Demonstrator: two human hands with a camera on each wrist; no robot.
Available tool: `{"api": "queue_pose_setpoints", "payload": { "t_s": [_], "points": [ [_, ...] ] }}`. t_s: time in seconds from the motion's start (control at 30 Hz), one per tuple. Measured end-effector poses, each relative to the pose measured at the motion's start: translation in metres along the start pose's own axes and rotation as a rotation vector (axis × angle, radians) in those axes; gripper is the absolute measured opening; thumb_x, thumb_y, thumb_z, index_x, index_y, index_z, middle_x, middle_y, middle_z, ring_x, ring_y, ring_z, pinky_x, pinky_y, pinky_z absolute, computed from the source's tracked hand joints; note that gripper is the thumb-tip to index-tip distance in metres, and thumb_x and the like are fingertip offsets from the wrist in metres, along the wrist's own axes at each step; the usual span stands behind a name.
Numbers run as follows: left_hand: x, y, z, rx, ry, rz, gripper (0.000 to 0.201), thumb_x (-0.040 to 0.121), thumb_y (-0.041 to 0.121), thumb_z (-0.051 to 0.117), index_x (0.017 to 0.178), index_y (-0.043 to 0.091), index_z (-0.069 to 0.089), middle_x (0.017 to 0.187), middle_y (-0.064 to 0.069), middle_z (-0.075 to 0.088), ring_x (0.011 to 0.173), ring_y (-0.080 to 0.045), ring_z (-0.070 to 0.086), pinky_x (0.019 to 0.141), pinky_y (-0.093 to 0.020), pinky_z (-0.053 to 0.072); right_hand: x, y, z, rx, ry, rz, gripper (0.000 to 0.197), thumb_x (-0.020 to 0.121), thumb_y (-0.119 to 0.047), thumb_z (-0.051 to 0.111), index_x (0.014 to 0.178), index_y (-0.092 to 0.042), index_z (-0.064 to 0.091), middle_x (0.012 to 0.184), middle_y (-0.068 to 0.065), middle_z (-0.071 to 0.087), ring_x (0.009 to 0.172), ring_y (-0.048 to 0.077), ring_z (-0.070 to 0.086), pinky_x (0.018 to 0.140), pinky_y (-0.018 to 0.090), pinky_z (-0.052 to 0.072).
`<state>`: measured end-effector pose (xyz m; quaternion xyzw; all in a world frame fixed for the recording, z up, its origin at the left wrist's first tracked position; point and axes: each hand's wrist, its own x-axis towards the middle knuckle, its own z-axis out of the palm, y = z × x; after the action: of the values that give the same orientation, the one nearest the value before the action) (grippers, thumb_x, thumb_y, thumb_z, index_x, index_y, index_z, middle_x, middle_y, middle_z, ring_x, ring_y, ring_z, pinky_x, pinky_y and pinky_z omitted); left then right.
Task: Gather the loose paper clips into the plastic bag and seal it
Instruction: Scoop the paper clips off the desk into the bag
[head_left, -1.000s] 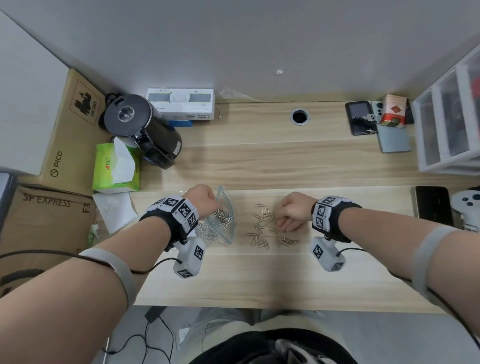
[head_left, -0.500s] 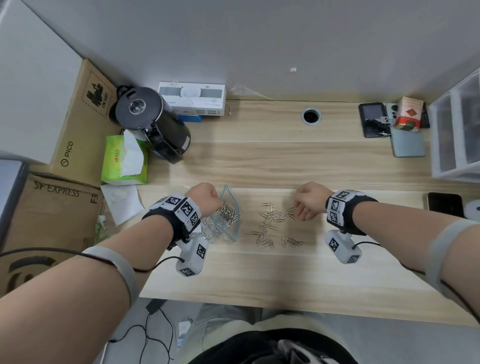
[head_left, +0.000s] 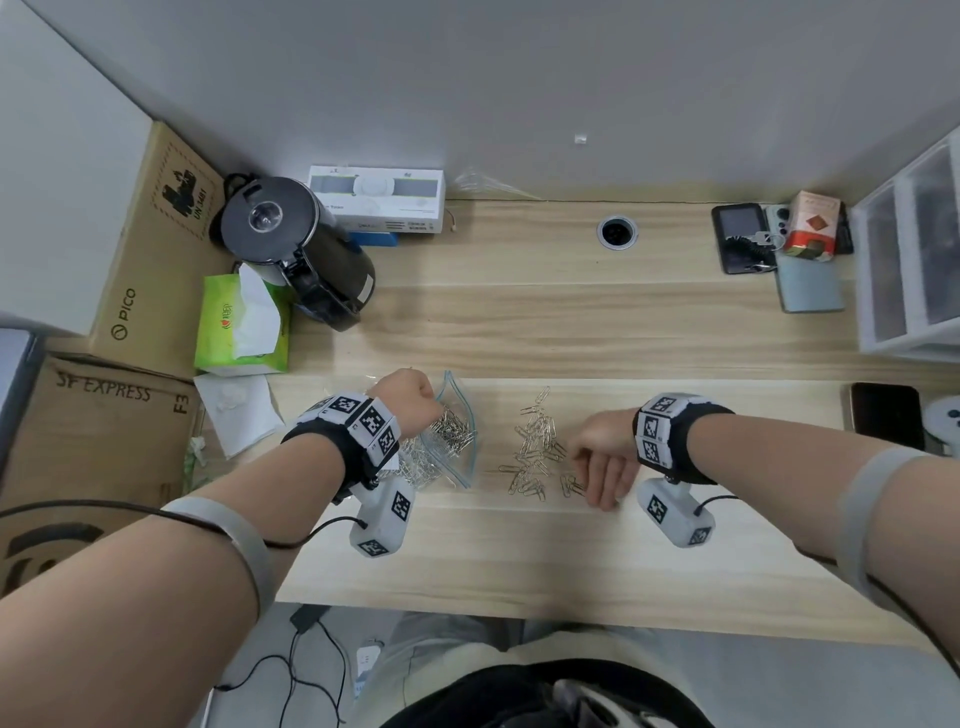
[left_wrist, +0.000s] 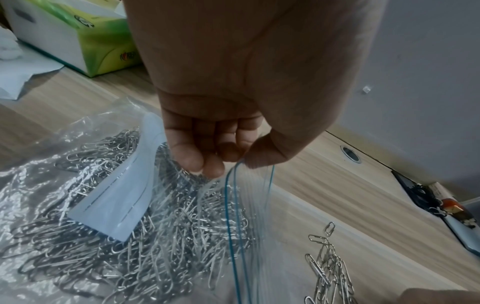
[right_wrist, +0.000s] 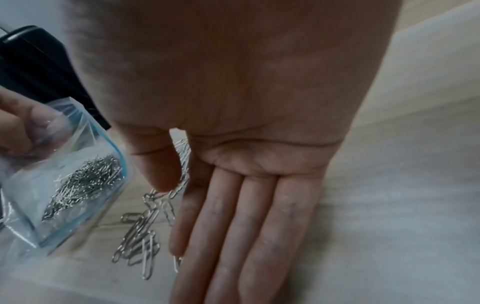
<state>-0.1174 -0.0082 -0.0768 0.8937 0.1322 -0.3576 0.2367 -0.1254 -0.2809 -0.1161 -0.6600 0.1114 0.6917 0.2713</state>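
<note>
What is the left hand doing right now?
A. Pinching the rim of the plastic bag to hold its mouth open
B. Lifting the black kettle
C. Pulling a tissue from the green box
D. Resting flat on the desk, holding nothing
A. The left hand pinches the blue-striped rim of the plastic bag, with clips already inside and the mouth facing the loose paper clips.
</note>
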Motion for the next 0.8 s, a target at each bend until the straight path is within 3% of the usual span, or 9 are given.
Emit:
{"api": "queue_pose_setpoints", "payload": {
  "t_s": [0.13, 0.23, 0.3, 0.4, 0.47, 0.53, 0.6, 0.7, 0.8],
  "points": [
    [0.001, -0.001, 0.000, -0.014, 0.004, 0.002, 0.019, 0.079, 0.015, 0.059, 0.065, 0.020, 0.047, 0.062, -0.002, 0.054, 0.059, -0.024, 0.055, 0.064, -0.038, 0.055, 0.010, -0.001, 0.011, 0.054, -0.020, -0.007, 0.033, 0.080, -0.018, 0.050, 0.097, 0.002, 0.069, 0.092, 0.018, 0.075, 0.084, 0.029, 0.075, 0.083, 0.036, 0.058],
    [0.002, -0.002, 0.000, -0.028, 0.007, -0.005, 0.017, 0.081, 0.015, 0.060, 0.069, 0.018, 0.049, 0.064, -0.003, 0.056, 0.058, -0.023, 0.055, 0.063, -0.035, 0.053, 0.015, -0.012, 0.015, 0.118, 0.019, -0.097, 0.034, 0.077, -0.016, 0.058, 0.100, 0.006, 0.070, 0.094, 0.017, 0.076, 0.090, 0.028, 0.074, 0.088, 0.036, 0.057],
    [0.002, -0.003, 0.000, -0.037, 0.006, -0.003, 0.017, 0.082, 0.013, 0.060, 0.069, 0.017, 0.049, 0.063, -0.003, 0.055, 0.057, -0.022, 0.055, 0.061, -0.034, 0.051, 0.013, -0.021, 0.016, 0.178, 0.095, -0.189, 0.024, 0.083, -0.013, 0.059, 0.095, 0.004, 0.070, 0.090, 0.017, 0.076, 0.084, 0.028, 0.075, 0.079, 0.035, 0.057],
    [0.002, -0.005, -0.001, -0.046, 0.009, -0.004, 0.018, 0.082, 0.013, 0.060, 0.068, 0.017, 0.049, 0.062, -0.002, 0.054, 0.056, -0.021, 0.053, 0.059, -0.032, 0.049, 0.008, -0.029, 0.017, 0.163, 0.242, -0.364, 0.006, 0.086, -0.010, 0.058, 0.082, -0.008, 0.062, 0.075, 0.012, 0.073, 0.064, 0.022, 0.072, 0.053, 0.027, 0.052],
    [0.002, -0.006, -0.002, -0.046, 0.006, -0.003, 0.019, 0.083, 0.014, 0.060, 0.068, 0.017, 0.048, 0.062, -0.002, 0.054, 0.056, -0.022, 0.054, 0.060, -0.033, 0.050, 0.008, -0.026, 0.017, 0.043, 0.369, -0.491, 0.005, 0.079, -0.010, 0.065, 0.079, -0.014, 0.062, 0.067, 0.002, 0.068, 0.058, 0.015, 0.065, 0.053, 0.031, 0.052],
    [0.002, -0.007, -0.003, -0.042, 0.005, 0.003, 0.020, 0.083, 0.014, 0.060, 0.068, 0.017, 0.049, 0.062, -0.003, 0.055, 0.057, -0.022, 0.055, 0.063, -0.036, 0.053, 0.005, -0.022, 0.018, -0.203, 0.413, -0.571, 0.016, 0.070, -0.017, 0.074, 0.082, -0.020, 0.064, 0.069, -0.007, 0.064, 0.060, 0.009, 0.059, 0.064, 0.033, 0.055],
    [0.002, -0.009, -0.003, -0.041, 0.010, 0.009, 0.019, 0.084, 0.015, 0.060, 0.068, 0.017, 0.050, 0.062, -0.003, 0.055, 0.058, -0.022, 0.056, 0.065, -0.037, 0.056, 0.004, -0.021, 0.027, -0.387, 0.302, -0.551, 0.021, 0.072, -0.020, 0.076, 0.090, -0.021, 0.066, 0.077, -0.006, 0.070, 0.064, 0.009, 0.062, 0.066, 0.029, 0.055],
    [0.003, -0.011, -0.002, -0.037, 0.017, 0.012, 0.019, 0.084, 0.015, 0.060, 0.068, 0.017, 0.049, 0.064, -0.003, 0.056, 0.060, -0.023, 0.057, 0.064, -0.035, 0.054, 0.007, -0.023, 0.049, -0.263, 0.025, -0.372, 0.007, 0.086, -0.009, 0.060, 0.091, -0.009, 0.064, 0.081, 0.010, 0.074, 0.074, 0.026, 0.073, 0.065, 0.036, 0.059],
    [0.003, -0.011, -0.002, -0.045, 0.012, 0.010, 0.019, 0.084, 0.015, 0.059, 0.069, 0.018, 0.048, 0.066, -0.004, 0.056, 0.060, -0.023, 0.057, 0.062, -0.035, 0.053, 0.017, -0.024, 0.062, -0.211, -0.044, -0.258, 0.012, 0.087, -0.005, 0.050, 0.090, -0.009, 0.061, 0.087, 0.013, 0.075, 0.076, 0.025, 0.074, 0.066, 0.032, 0.059]
  ]
}}
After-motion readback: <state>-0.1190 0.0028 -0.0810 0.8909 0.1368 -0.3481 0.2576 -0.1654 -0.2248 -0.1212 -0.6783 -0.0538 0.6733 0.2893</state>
